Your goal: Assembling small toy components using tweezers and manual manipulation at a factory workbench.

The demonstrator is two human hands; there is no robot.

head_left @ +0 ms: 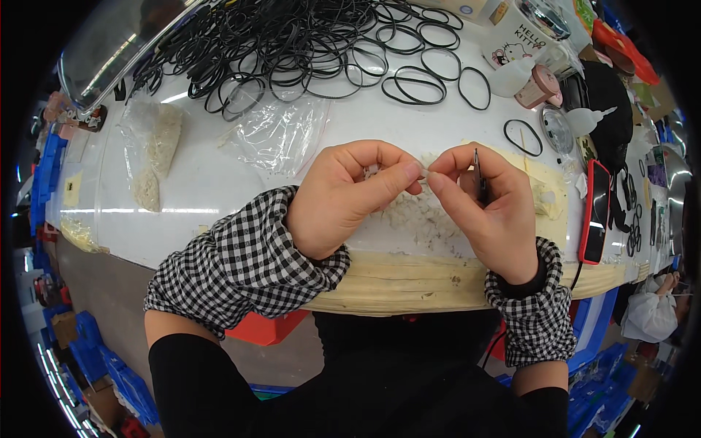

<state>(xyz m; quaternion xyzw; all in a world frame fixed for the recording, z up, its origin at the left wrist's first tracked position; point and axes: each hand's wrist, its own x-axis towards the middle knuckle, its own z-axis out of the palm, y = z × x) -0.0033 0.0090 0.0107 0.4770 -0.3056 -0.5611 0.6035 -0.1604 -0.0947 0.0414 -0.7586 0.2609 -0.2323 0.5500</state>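
Observation:
In front of me, over the near part of the white table (pixel 241 237), my left hand (pixel 339 193) and my right hand (pixel 496 212) meet with their fingertips almost touching. Both thumbs and forefingers pinch a tiny pale piece (pixel 425 173), too small to name. A slim dark metal tool (pixel 478 171) also sticks up between the fingers of my right hand; its kind is unclear. Beneath both hands lies a scatter of small translucent, whitish pieces (pixel 423 219). Checked black-and-white sleeve covers reach to both wrists.
A large heap of black rubber loops (pixel 292 44) spreads across the back. A flat clear bag (pixel 281 135) and a bag of beige bits (pixel 162 139) lie left. A red-edged phone (pixel 596 212), white cup (pixel 522 36) and squeeze bottle (pixel 584 119) are right. Yellowish tape (pixel 409 281) lines the front edge.

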